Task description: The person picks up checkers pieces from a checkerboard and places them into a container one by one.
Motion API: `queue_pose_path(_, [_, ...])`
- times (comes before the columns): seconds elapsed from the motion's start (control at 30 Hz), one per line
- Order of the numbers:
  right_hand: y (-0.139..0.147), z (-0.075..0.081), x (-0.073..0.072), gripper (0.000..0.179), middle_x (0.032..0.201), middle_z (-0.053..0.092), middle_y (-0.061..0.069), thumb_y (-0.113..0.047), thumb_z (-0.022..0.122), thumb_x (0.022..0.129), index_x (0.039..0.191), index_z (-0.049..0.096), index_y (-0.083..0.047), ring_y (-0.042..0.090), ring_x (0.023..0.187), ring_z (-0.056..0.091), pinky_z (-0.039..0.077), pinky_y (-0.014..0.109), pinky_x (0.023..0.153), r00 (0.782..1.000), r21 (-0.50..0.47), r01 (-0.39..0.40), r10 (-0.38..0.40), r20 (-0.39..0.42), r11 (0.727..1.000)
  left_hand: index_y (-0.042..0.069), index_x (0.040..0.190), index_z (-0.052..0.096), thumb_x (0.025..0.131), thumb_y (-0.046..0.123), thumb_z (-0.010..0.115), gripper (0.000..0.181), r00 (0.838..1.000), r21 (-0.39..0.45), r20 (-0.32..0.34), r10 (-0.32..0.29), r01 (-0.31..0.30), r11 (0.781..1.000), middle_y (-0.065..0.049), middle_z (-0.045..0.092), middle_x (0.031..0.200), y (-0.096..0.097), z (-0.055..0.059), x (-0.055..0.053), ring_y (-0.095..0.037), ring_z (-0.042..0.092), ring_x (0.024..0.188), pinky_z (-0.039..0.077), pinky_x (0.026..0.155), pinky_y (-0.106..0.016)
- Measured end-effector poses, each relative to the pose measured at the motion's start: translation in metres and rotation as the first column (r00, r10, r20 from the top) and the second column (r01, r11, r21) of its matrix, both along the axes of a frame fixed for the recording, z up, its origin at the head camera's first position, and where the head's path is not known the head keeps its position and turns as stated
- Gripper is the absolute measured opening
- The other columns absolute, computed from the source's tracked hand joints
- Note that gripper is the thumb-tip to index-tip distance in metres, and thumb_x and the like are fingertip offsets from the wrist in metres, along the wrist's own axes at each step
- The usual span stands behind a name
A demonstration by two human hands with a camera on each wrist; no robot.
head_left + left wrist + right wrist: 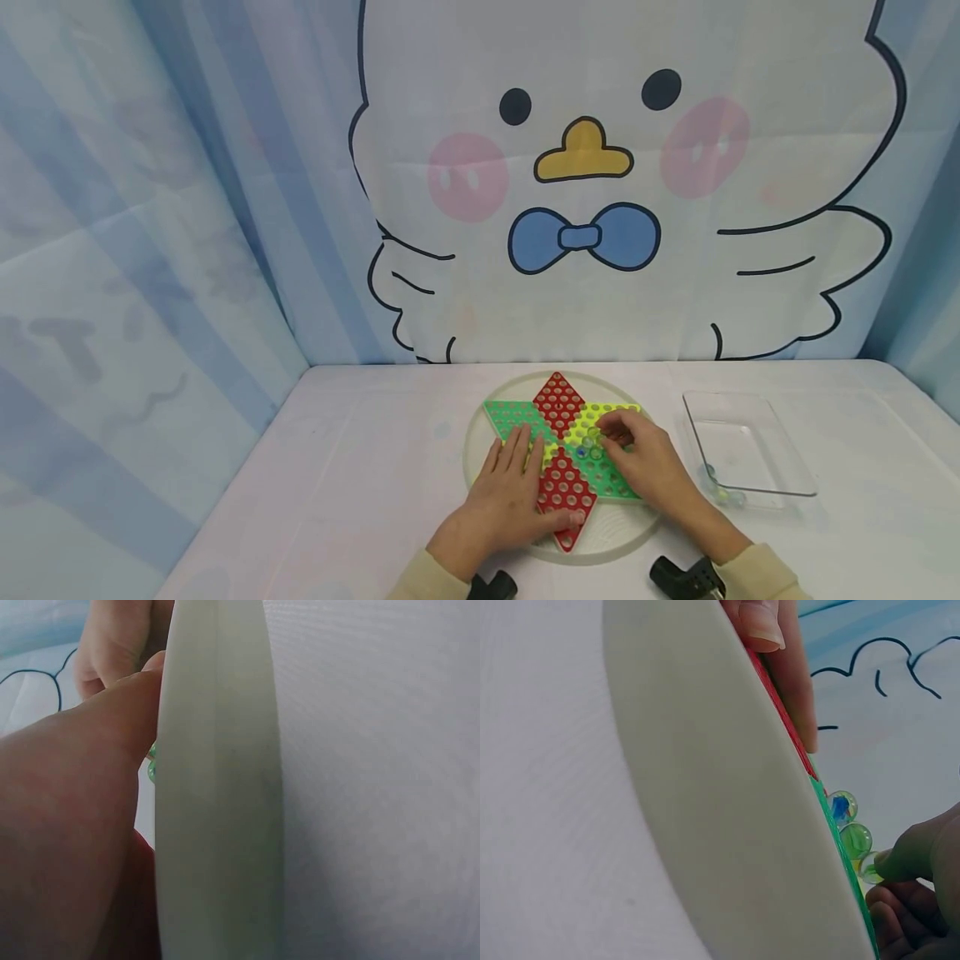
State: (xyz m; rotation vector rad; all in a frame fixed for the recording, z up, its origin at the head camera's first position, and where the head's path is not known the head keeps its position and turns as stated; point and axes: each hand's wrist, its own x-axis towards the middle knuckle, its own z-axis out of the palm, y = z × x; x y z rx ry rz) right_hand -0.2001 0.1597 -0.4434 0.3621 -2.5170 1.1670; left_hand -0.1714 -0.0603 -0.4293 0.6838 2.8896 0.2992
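A star-shaped Chinese checkers board [567, 487] in red, green and yellow lies on a round off-white base [487, 392]. My left hand [506, 500] rests on its left and near part, fingers stretched out flat, thumb across the near red point. Several glass marbles cluster right of the middle, among them one with a blue swirl [841, 805] and a green one [856, 840]. Beside them, my right hand [652, 462] bends over the board's right side. Its thumb and finger pinch a clear greenish marble [869, 868]; the other fingers are curled.
To the right stands a clear plastic box [765, 490], with several marbles [727, 497] showing at its near left corner. The white table [360, 492] spreads around the board. Behind it hangs a cloth [585, 317] with a cartoon bird print.
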Motion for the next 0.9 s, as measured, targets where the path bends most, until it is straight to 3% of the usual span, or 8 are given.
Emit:
queue_pose_path(0.63, [0.007, 0.011, 0.001, 0.02, 0.105, 0.07, 0.01, -0.003, 0.064, 0.093, 0.112, 0.065, -0.003, 0.02, 0.097, 0.066, 0.056, 0.023, 0.082, 0.996, -0.061, 0.03, -0.024, 0.091, 0.998, 0.007, 0.159, 0.019, 0.086, 0.081, 0.043, 0.106, 1.0, -0.012, -0.019, 0.004, -0.004, 1.0, -0.015, 0.011, 0.167, 0.001, -0.001, 0.0, -0.027, 0.009, 0.156, 0.015, 0.125, -0.049])
queue_pose_path(0.9, [0.009, 0.02, 0.003, 0.021, 0.109, 0.068, 0.013, 0.001, 0.062, 0.093, 0.114, 0.062, -0.004, 0.023, 0.102, 0.066, 0.052, 0.011, 0.081, 0.996, -0.09, 0.03, -0.022, 0.081, 0.995, 0.007, 0.159, 0.019, 0.085, 0.082, 0.043, 0.107, 1.0, -0.019, -0.014, 0.008, -0.008, 1.0, -0.014, 0.012, 0.167, 0.001, 0.0, 0.001, -0.026, 0.009, 0.156, 0.015, 0.125, -0.048])
